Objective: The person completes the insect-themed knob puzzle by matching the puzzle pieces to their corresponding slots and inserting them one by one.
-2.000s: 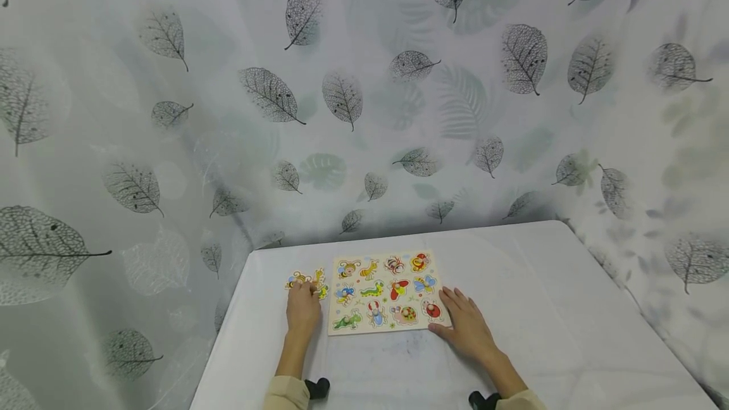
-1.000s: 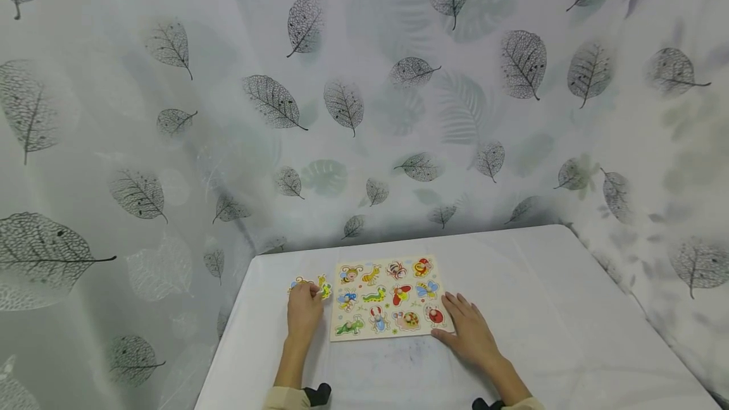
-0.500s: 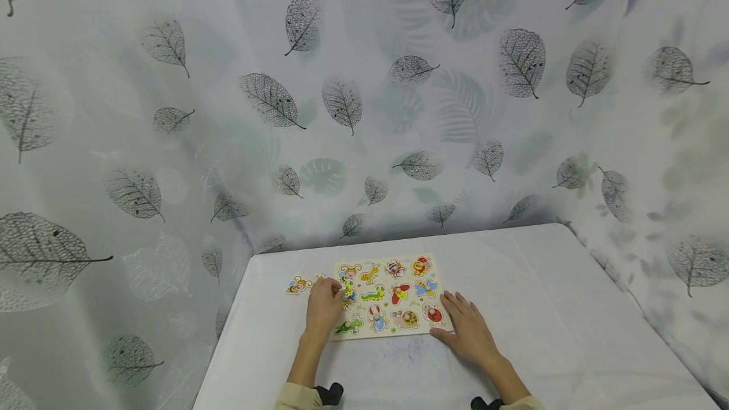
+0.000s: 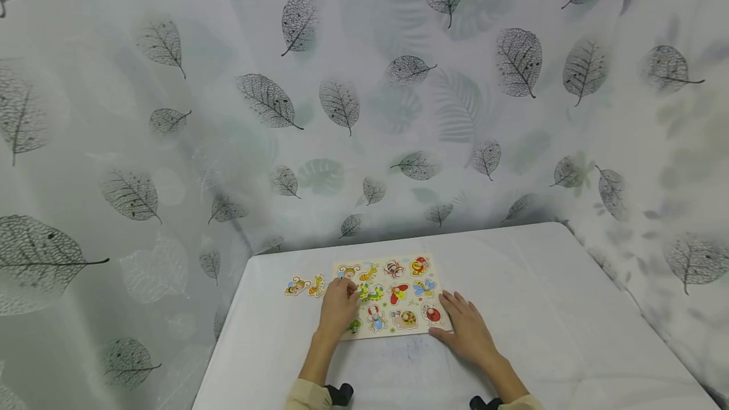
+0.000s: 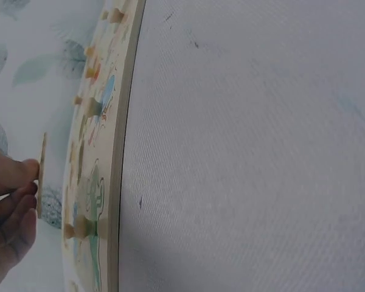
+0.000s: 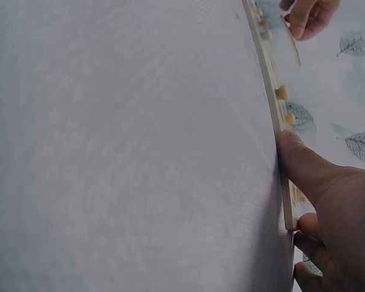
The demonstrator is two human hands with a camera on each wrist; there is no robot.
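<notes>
My left hand (image 4: 340, 302) pinches a thin green caterpillar puzzle piece (image 4: 362, 292) by its edge. It holds the piece above the left half of a wooden peg puzzle board (image 4: 364, 335), where it overlaps the board's own green caterpillar picture. Seen edge-on in the left wrist view, the piece (image 5: 41, 182) stands apart from the board. My right hand (image 4: 469, 328) rests at the board's front right corner. Its thumb (image 6: 298, 152) presses the front edge and its fingers lie along the right side. Colourful insects with wooden knobs (image 5: 84, 226) cover the board.
Two loose pieces, a bee (image 4: 297, 285) and a yellow insect (image 4: 316, 285), lie left of the board. A white cloth covers the table (image 4: 541, 309). A leaf-patterned curtain (image 4: 370, 144) hangs behind and along both sides.
My left hand has picked up the caterpillar piece from beside the board and carried it right, over the board. The bee and yellow insect stay on the table. My right hand keeps its place.
</notes>
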